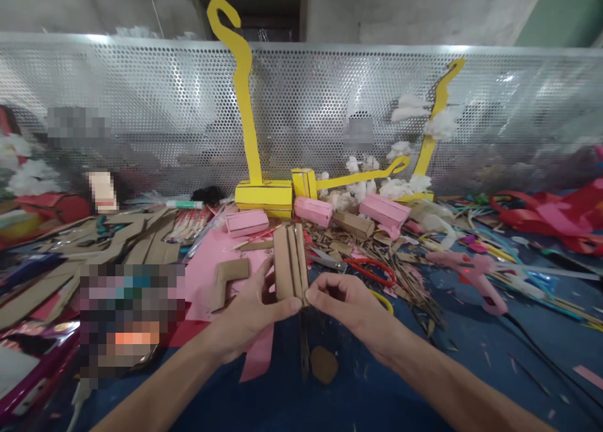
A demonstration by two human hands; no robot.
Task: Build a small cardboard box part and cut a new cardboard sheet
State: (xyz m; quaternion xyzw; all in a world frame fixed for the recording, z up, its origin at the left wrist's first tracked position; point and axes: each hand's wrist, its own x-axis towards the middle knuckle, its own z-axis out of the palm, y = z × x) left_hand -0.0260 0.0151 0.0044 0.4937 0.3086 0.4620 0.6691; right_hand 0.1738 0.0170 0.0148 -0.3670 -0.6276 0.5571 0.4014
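Left hand (249,313) and right hand (343,303), both clamped on a folded cardboard block (284,262), at twelve o'clock from the person.
From here, I'd have the left brace the broad panel from its seven o'clock side while the right, pinching near the block's five o'clock corner, squares the narrow flaps (301,259), edge to edge. The block's far face and the left fingers behind it are lost to me; a thin dark strip (304,351) at six o'clock is hard to identify.
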